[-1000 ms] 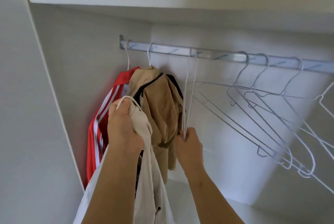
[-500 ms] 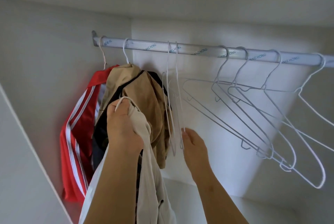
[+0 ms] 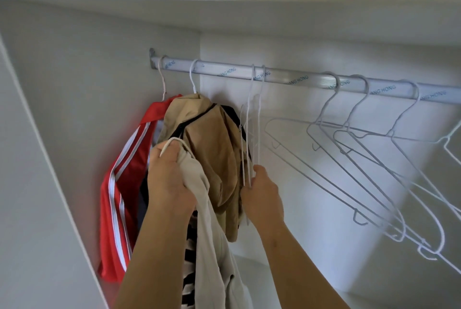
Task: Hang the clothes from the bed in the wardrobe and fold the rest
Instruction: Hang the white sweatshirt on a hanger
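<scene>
Gripping a cream garment (image 3: 199, 199) bunched with a white hanger hook at centre frame, the left hand (image 3: 169, 184) holds it up. Just right of it, the right hand (image 3: 264, 196) pinches the lower wires of two white hangers (image 3: 252, 134) hooked on the rail (image 3: 299, 80). Behind the hands hang a tan jacket (image 3: 212, 139) and, at left, a red striped top (image 3: 119, 208). Empty hangers (image 3: 361, 159) fill the right.
</scene>
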{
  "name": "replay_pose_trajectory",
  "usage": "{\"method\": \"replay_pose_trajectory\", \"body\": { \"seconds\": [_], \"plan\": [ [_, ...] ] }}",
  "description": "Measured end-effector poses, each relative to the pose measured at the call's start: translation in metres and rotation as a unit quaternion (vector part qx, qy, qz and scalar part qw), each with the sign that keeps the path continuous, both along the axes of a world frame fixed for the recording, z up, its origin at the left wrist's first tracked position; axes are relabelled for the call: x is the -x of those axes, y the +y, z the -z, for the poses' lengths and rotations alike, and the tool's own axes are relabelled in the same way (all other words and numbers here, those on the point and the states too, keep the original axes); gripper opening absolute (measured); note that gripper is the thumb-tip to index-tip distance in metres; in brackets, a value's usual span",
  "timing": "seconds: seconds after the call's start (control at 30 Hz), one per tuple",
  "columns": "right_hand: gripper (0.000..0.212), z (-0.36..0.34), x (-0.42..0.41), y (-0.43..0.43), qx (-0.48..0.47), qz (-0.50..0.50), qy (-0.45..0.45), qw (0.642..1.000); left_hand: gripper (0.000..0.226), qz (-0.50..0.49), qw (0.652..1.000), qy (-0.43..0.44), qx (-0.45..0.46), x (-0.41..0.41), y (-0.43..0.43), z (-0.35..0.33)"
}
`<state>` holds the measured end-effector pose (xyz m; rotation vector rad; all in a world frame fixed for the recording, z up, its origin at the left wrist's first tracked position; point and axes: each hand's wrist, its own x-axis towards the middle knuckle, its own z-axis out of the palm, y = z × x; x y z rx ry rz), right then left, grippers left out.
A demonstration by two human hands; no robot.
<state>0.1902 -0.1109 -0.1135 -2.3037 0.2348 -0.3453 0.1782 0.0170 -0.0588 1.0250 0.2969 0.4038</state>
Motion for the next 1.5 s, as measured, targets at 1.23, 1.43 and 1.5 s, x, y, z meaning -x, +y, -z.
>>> {"method": "replay_pose_trajectory", "body": {
  "seconds": [1.23, 1.43, 1.5],
  "plan": [
    [0.018, -0.014, 0.030, -0.039, -0.344, 0.144, -0.093, 0.923, 0.012, 0.088, 0.996, 0.002, -0.022, 0.008, -0.009, -0.003],
    [0.022, -0.031, 0.023, -0.020, -0.365, 0.098, -0.076, 0.923, 0.018, 0.067, 0.996, -0.010, -0.059, 0.007, 0.009, -0.006],
    [0.020, -0.032, 0.022, -0.012, -0.360, 0.090, -0.083, 0.925, 0.021, 0.059, 0.995, -0.019, -0.083, 0.007, 0.014, -0.005]
  ]
}}
